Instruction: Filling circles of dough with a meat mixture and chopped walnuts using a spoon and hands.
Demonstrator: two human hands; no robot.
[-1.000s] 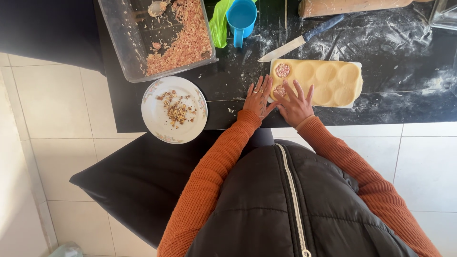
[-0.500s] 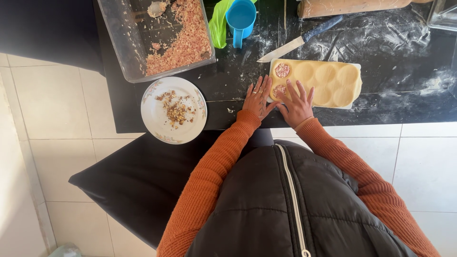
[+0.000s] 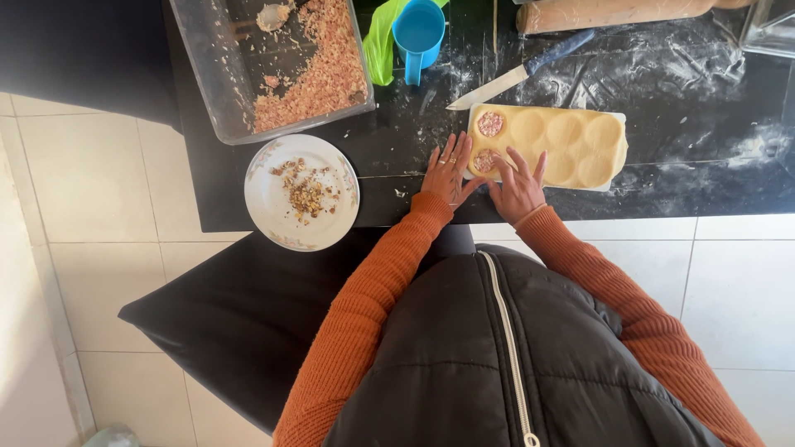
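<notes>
Head view: both hands' fingers [image 3: 472, 165] press filling [image 3: 484, 160] into dough-lined mould [image 3: 580, 141].

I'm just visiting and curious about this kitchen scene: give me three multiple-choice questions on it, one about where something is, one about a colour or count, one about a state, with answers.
1. Where does the knife lie?
A. on the white plate
B. on the counter beyond the dough mould
C. in the clear tub

2. What colour is the cup?
A. blue
B. red
C. white

3. How many hollows of the dough mould hold filling?
A. none
B. two
C. all

Answers:
1 B, it rests on the dark floured counter past the mould.
2 A, it is plainly blue.
3 B, only the two hollows nearest the left hand and right hand show pinkish filling.
</notes>
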